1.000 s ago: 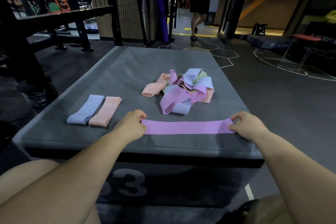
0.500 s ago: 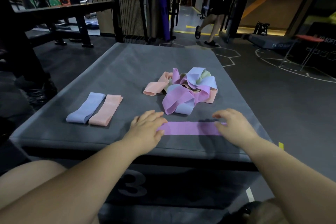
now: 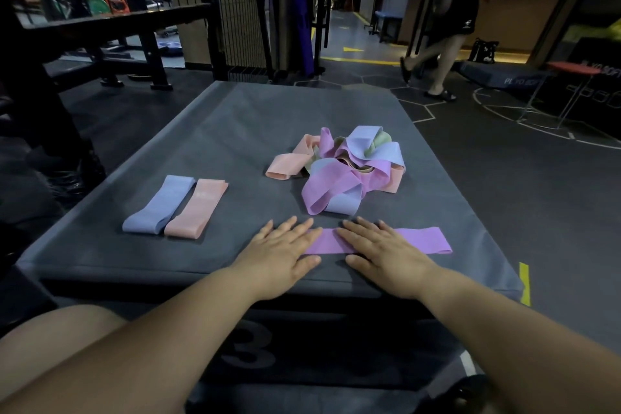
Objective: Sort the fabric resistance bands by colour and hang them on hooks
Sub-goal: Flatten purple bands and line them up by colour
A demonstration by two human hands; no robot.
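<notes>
A purple band (image 3: 421, 240) lies flat along the near edge of the grey padded box (image 3: 235, 131). My left hand (image 3: 280, 250) and my right hand (image 3: 383, 249) press flat on it, palms down, fingers spread, close together at its middle and left part. A tangled pile of purple, blue, peach and green bands (image 3: 342, 168) sits just behind the hands. To the left a blue band (image 3: 159, 205) and a peach band (image 3: 197, 208) lie flat side by side.
A wire mesh panel (image 3: 232, 3) and a dark metal rack (image 3: 100, 27) stand behind the box on the left. A person (image 3: 447, 30) walks across the floor at the back right. A red stool (image 3: 571, 70) stands far right.
My hands let go of the purple band's ends, opened flat and slid inward along it toward its middle. The person in the background walked to the right.
</notes>
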